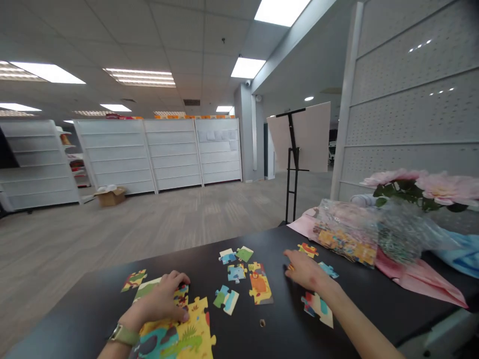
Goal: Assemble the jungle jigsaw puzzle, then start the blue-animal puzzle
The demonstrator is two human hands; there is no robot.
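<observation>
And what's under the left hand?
Parts of jigsaw pieces and the joined jigsaw section peek out around the left hand. Whatever lies beneath its palm is covered, so I can't tell.

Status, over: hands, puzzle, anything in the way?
Left hand over joined puzzle section, grip unclear. Right hand at small piece, mostly hidden. Loose pieces between hands. Plastic bag off right, apart from both hands.

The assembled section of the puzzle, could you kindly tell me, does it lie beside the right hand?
No, the assembled section lies at the left hand, which partly covers it.
</observation>
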